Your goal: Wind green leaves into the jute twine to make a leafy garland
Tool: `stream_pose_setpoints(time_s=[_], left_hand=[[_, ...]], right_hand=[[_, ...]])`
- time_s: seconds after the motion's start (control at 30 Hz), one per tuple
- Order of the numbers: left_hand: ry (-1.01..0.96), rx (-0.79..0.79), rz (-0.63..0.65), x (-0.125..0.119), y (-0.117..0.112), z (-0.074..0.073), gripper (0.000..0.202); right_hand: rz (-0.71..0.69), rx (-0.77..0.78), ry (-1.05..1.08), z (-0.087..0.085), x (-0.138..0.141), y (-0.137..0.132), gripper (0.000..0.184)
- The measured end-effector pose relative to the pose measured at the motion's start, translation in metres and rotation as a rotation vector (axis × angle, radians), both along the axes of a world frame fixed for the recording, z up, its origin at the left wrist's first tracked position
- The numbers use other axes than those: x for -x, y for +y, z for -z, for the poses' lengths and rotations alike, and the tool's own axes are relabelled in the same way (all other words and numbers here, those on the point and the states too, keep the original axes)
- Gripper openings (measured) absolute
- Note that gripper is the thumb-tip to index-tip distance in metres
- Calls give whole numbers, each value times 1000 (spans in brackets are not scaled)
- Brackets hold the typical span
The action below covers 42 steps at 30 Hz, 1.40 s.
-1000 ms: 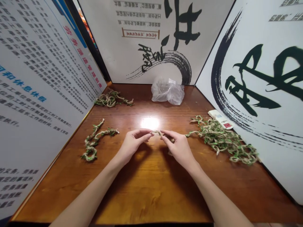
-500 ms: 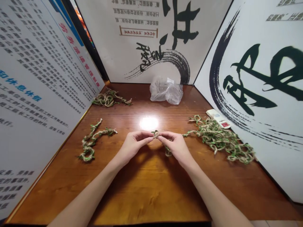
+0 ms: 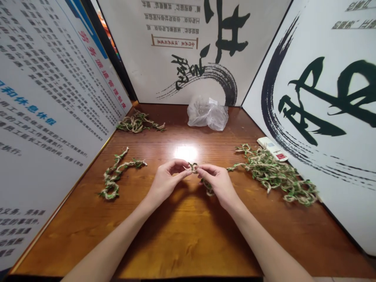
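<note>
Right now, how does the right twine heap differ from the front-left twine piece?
The right heap is a big tangled mass of many strands; the front-left piece is small and stretched out, looped at one end. A strand from the right heap runs to the right hand; the front-left piece lies clear of the left hand. Both are tan cord with green leaves.
</note>
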<state>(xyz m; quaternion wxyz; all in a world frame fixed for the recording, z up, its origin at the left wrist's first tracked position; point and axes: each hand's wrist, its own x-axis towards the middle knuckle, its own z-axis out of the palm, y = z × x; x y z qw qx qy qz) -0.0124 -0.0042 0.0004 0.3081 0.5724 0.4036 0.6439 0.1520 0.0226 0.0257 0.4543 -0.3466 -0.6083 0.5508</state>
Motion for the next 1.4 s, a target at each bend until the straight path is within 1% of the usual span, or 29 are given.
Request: stream_pose_setpoints(time_s=[0.13,0.17,0.2,0.3,0.43,0.57,0.67,0.83,0.93,1.03,1.23,1.4], left_hand=[[-56,20,-101,2,0,-4,32],[-69,36,-106,3,0,-5,32],[-81,59,-92,3,-1,-6,32],[-114,151,11,2,-4,-9,26],[-149,227,79,1,-8,-12,27],[-180,254,133,1,-8,-12,28],[-179,250,144,0,-8,-11,30],[-201,171,58,-1,-4,-5,34],[-147,100,19,-3,-2,0,31],[-92,59,13,-4,-2,1,25],[-22,45,0,-5,-3,1,22],[-38,10,29,-8,-3,1,15]], right_hand=[[-33,1,11,-1,2,-1,23],[-49,-10,4,0,2,0,23],[-64,-25,-4,1,2,0,22],[-89,-86,-30,4,2,3,21],[-57,-131,-75,7,1,6,25],[-7,-175,-127,8,0,6,30],[36,-235,-166,7,1,5,27],[72,-277,-205,6,4,0,26],[96,-298,-223,6,5,-3,26],[130,-299,-236,8,6,-5,27],[221,-345,-275,12,8,-7,26],[269,-376,-276,11,8,-8,25]])
